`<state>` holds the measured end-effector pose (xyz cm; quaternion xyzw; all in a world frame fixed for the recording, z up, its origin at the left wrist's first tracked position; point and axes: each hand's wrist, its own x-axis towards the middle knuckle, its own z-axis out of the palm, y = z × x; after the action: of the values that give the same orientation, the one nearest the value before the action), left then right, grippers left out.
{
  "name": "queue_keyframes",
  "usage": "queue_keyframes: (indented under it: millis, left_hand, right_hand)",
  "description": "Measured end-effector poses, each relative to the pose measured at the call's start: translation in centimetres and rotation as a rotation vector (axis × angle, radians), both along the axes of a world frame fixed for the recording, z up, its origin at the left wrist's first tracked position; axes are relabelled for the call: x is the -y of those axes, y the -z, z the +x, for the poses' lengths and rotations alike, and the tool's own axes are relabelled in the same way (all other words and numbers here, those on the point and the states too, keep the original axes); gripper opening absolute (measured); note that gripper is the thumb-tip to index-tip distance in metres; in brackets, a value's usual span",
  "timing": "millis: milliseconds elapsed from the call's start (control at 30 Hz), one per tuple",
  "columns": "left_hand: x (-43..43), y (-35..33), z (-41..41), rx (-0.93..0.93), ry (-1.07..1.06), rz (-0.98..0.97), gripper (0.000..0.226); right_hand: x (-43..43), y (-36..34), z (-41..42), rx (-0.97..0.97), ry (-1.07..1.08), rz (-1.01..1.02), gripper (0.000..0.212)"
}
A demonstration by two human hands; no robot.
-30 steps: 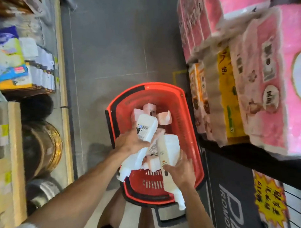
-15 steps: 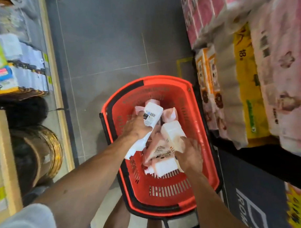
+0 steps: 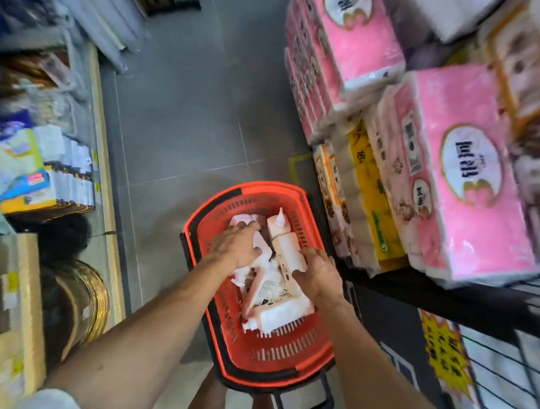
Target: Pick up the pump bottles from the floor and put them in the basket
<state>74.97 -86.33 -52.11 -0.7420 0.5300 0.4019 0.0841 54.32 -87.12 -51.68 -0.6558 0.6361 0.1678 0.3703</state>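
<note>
Red basket (image 3: 291, 352) on the grey floor (image 3: 189, 109), centre of view, with its black handle at the near end. Pump bottles (image 3: 277, 314) lie piled inside, from its middle to the far end, mostly white and peach, all on their sides at mixed angles

Left hand (image 3: 238, 244) is palm down over the far-left part of the pile, fingers spread and curled over a white bottle (image 3: 242, 221) at the far end. Touching it for sure; can't tell if it's an actual grip or just resting on top

Right hand (image 3: 318, 275) is on the right side of the pile, fingers bent around the lower part of a peach bottle (image 3: 284, 244) that lies lengthwise, its white nozzle pointing to the far end. Thumb on the left face, looks like a loose hold. That bottle sits just right of the left hand

One more white bottle lies crosswise nearest the camera, its pump pointing left, clear of both hands

Pink tissue packs (image 3: 459, 195) stacked on the right, shelved goods on the left
</note>
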Motion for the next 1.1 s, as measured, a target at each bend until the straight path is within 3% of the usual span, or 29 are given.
queue_keyframes:
  millis: [167, 567, 833, 967, 1100]
  left_hand:
    - [-1.8, -9.4, -0.4, -0.049, -0.029, -0.129, 0.055]
    - [-7.4, -26.3, -2.6, 0.156, 0.19, -0.267, 0.065]
    - [-8.1, -34.5, -3.0, 0.105, 0.238, -0.343, 0.073]
    - [-7.2, -37.7, -2.9, 0.109, 0.314, -0.407, 0.074]
    - [-6.5, -40.2, -3.5, 0.108, 0.395, -0.477, 0.075]
  right_hand:
    - [0.3, -8.5, 0.3, 0.024, -0.051, -0.052, 0.058]
    - [-5.3, -24.3, -1.4, -0.021, -0.251, -0.221, 0.056]
    - [-7.0, -34.4, -5.1, -0.005, -0.125, -0.325, 0.063]
    - [-7.4, -38.8, -6.9, -0.026, -0.02, -0.426, 0.051]
    - [-8.4, -41.6, -7.5, -0.094, 0.038, -0.45, 0.065]
